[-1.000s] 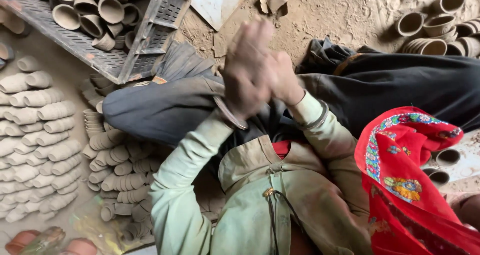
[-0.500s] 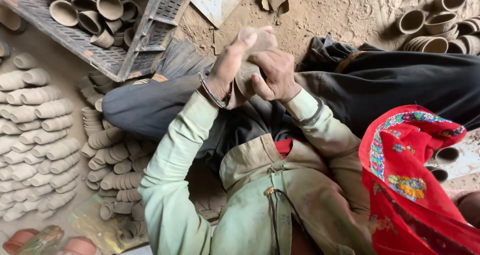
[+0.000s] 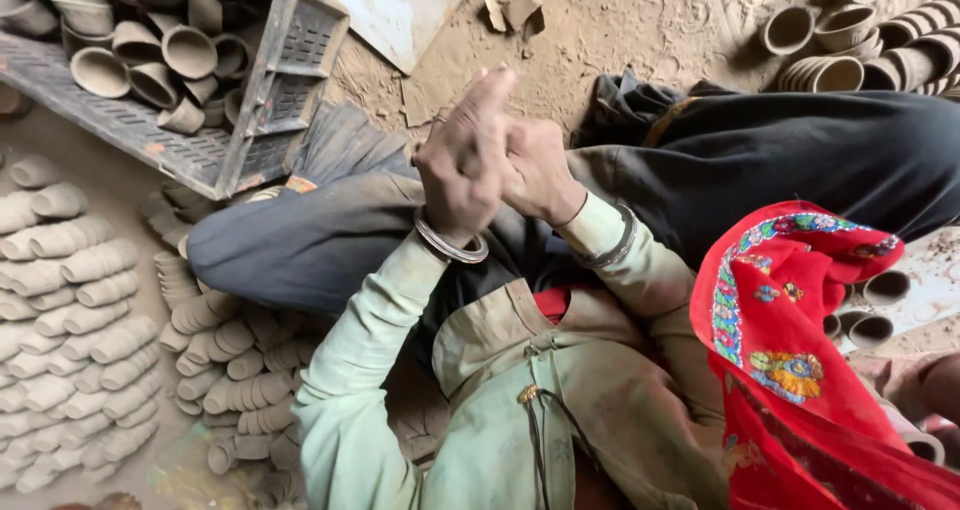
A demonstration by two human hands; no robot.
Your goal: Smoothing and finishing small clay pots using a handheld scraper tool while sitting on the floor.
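Left hand (image 3: 462, 175) and right hand (image 3: 535, 175) pressed palm to palm — anything between is hidden. Grip contents cannot be told. Clay cups (image 3: 70, 300) lie stacked to their left.

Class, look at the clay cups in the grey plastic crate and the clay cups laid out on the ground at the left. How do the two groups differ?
The cups in the crate are heaped loosely, mouths pointing many ways; the cups on the ground lie on their sides, nested into neat rows. The crate cups look darker grey-brown; the ground cups look paler. Both groups are small, plain, unglazed clay cups of similar shape.
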